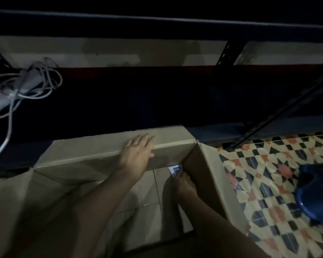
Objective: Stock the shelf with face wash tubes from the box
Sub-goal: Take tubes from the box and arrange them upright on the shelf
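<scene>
An open cardboard box point(211, 175) stands on the floor in front of a dark shelf point(157, 101). My left hand point(136, 151) lies flat, fingers straight, over the box's far flap, pressing it outward. My right hand point(185, 185) reaches down into the far right corner of the box, and its fingers pinch a white face wash tube with a blue label point(175, 169). Only the tube's upper end shows above my fingers. The box's bare bottom is visible around my arm.
A grey power strip with a tangled white cable point(24, 84) lies on the shelf at the left. Black slotted shelf posts point(280, 112) rise at the right. Patterned floor tiles point(265, 183) and a blue plastic object point(317, 192) lie right of the box.
</scene>
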